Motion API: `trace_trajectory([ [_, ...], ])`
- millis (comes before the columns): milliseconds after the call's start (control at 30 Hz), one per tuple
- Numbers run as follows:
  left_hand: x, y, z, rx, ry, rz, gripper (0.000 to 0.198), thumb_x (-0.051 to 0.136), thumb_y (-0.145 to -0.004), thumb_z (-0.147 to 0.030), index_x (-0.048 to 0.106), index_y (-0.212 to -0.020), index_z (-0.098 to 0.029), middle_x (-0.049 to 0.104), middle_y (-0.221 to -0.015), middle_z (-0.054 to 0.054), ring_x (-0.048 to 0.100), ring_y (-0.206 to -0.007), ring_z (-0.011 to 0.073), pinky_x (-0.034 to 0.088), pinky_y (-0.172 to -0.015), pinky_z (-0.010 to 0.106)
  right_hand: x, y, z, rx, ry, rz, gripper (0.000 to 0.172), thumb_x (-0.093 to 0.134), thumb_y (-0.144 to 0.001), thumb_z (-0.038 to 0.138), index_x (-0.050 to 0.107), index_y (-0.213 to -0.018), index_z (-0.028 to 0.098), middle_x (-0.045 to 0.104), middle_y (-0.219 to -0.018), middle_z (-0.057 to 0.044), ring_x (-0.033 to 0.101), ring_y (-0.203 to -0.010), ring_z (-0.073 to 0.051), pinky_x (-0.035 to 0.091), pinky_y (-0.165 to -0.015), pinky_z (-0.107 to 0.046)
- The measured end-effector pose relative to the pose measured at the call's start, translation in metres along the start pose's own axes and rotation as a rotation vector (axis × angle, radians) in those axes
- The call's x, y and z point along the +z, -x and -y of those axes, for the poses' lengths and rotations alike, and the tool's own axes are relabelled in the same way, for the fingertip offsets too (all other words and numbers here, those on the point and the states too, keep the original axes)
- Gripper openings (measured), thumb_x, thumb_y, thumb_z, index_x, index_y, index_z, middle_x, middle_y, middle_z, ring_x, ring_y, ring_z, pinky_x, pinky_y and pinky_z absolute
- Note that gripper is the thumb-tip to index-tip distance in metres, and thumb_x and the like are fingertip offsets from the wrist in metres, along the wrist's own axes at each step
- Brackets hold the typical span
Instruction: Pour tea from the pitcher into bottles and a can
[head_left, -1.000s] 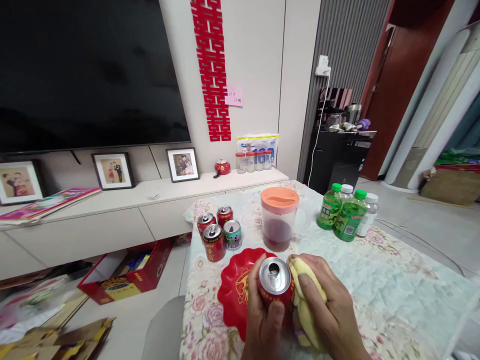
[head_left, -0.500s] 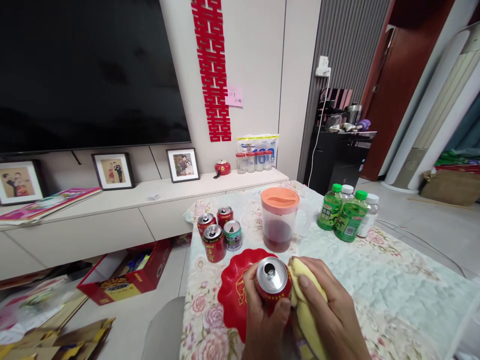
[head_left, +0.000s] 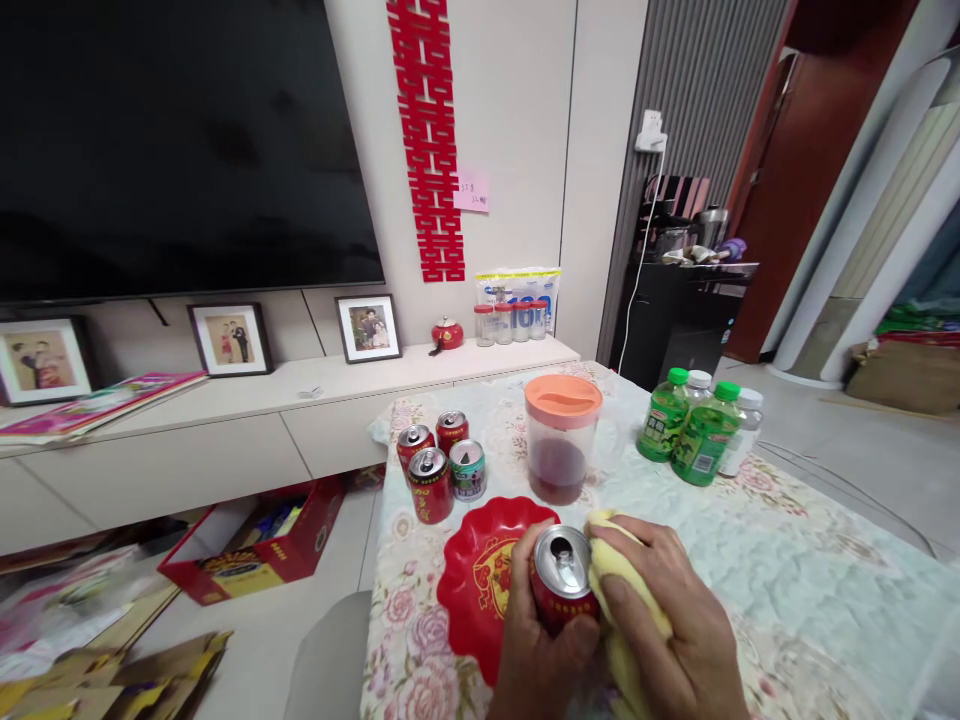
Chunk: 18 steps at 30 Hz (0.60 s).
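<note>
An opened red can (head_left: 562, 580) is held upright in my left hand (head_left: 534, 640), its silver top facing up. My right hand (head_left: 667, 620) grips a yellow cloth (head_left: 622, 585) and presses it against the can's right side. Beneath and left of the can lies a red scalloped plate (head_left: 469, 580) with gold print. Beyond the plate, to the left, three red cans (head_left: 431, 490) stand grouped with a green-and-white can (head_left: 468, 472). A clear pitcher (head_left: 559, 455) with an orange lid and dark liquid stands behind my hands.
Green-capped bottles (head_left: 703, 435) and white-capped bottles (head_left: 742, 430) stand at the right on the floral tablecloth (head_left: 817, 560). Against the wall, a white cabinet (head_left: 300, 400) holds framed photos, a red pot (head_left: 448, 333) and small jars (head_left: 502, 325). An open red box (head_left: 300, 540) is on the floor.
Both hands, with the can and the cloth, have shifted slightly to the right and nearer my body. More of the red plate shows. The view has moved slightly.
</note>
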<state>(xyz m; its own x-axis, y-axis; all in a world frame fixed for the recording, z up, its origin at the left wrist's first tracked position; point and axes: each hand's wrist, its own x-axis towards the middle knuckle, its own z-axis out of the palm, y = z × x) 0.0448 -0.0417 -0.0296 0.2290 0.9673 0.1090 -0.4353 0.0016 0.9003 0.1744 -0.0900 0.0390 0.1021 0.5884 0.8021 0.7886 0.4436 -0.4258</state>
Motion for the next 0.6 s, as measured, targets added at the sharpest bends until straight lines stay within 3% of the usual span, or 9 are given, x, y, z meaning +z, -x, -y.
trace_trajectory([
  [133, 0.005, 0.005, -0.010, 0.033, -0.001, 0.021, 0.086, 0.094, -0.064, -0.048, 0.059, -0.138, -0.023, 0.075, -0.123, 0.010, 0.071, -0.118, 0.0368, 0.055, -0.107, 0.049, -0.002, -0.005, -0.002, 0.172, -0.165, -0.003, 0.023, 0.059, -0.107, 0.031, 0.078, -0.120, 0.033, 0.078, -0.114, 0.001, 0.073, -0.105, -0.014, 0.055, -0.091, -0.018],
  [300, 0.005, 0.004, -0.008, 0.201, -0.108, -0.002, 0.100, 0.088, -0.060, -0.082, 0.064, -0.134, -0.019, 0.074, -0.128, 0.015, 0.072, -0.117, 0.0372, 0.058, -0.105, 0.045, 0.000, -0.007, -0.012, 0.472, -0.362, 0.133, 0.034, 0.058, -0.106, 0.051, 0.082, -0.113, 0.027, 0.079, -0.117, -0.004, 0.075, -0.100, -0.017, 0.056, -0.088, -0.021],
  [467, -0.008, -0.003, 0.013, 0.394, -0.205, -0.069, 0.094, 0.084, -0.067, -0.081, 0.065, -0.136, -0.020, 0.074, -0.129, 0.016, 0.074, -0.116, 0.0380, 0.062, -0.101, 0.047, 0.013, -0.001, -0.024, 0.604, -0.411, 0.268, 0.046, 0.055, -0.104, 0.061, 0.081, -0.106, 0.023, 0.078, -0.109, -0.006, 0.073, -0.099, -0.021, 0.055, -0.089, -0.027],
  [600, -0.010, -0.005, 0.008, 0.331, -0.189, -0.159, 0.090, 0.083, -0.071, -0.078, 0.064, -0.138, -0.020, 0.073, -0.134, 0.017, 0.072, -0.122, 0.0391, 0.060, -0.106, 0.048, 0.023, 0.000, -0.024, 0.614, -0.364, 0.320, 0.046, 0.051, -0.106, 0.060, 0.078, -0.103, 0.023, 0.078, -0.109, -0.006, 0.073, -0.101, -0.023, 0.054, -0.092, -0.033],
])
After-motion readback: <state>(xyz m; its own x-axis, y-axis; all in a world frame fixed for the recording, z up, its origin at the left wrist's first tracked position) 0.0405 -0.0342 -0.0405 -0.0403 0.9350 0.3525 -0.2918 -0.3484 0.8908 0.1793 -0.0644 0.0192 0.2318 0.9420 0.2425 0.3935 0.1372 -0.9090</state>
